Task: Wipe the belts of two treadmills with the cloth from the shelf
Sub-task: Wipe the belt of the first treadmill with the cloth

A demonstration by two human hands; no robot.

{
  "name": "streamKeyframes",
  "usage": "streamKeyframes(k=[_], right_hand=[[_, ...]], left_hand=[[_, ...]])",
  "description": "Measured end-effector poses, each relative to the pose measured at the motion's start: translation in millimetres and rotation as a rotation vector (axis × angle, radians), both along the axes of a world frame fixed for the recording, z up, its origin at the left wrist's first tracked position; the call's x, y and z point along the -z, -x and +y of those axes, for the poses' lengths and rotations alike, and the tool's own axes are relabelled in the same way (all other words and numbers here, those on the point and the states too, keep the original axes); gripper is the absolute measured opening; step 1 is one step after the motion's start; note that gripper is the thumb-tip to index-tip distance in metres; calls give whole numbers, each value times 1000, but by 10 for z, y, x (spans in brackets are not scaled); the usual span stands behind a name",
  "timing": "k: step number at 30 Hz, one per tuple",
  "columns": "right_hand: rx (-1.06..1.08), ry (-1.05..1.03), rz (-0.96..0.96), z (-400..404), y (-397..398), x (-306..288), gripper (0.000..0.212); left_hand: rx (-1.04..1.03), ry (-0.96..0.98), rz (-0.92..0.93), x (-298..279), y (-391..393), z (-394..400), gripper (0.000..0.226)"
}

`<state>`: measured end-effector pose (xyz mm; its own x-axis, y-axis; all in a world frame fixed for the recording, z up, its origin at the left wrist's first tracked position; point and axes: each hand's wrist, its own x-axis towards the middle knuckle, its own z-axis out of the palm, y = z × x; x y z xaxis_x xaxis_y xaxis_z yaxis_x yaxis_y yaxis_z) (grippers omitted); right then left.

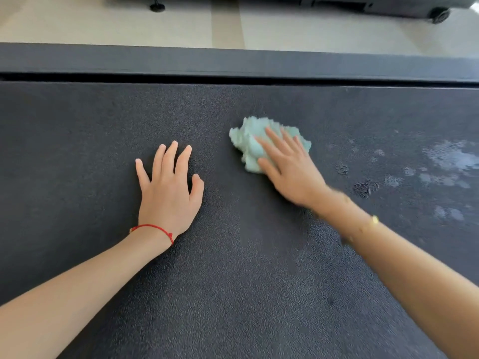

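Right hand (290,167) presses the bunched green cloth (252,143) flat on the treadmill belt (233,281), mid-width — fingers straight on top, not clenched. Left hand (168,187) rests flat, holding nothing. Risk: the loose wad could slip from under the palm and skip the pale smudges (445,161) toward the right edge. Far side rail (233,60) limits reach; open room both ways along the belt.

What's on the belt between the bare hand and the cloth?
Nothing: in the head view only bare dark textured treadmill belt separates the left hand from the crumpled pale green cloth.
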<state>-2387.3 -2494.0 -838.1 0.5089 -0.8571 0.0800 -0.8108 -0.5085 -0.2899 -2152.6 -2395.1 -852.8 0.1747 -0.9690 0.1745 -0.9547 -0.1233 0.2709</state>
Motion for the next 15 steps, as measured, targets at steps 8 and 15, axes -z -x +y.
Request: streamKeyframes(k=[8, 15], right_hand=[[-114, -35, 16, 592, 367, -51, 53], [44, -19, 42, 712, 226, -14, 53]], left_hand=[[-6, -12, 27, -39, 11, 17, 55], [18, -83, 18, -92, -32, 331, 56]])
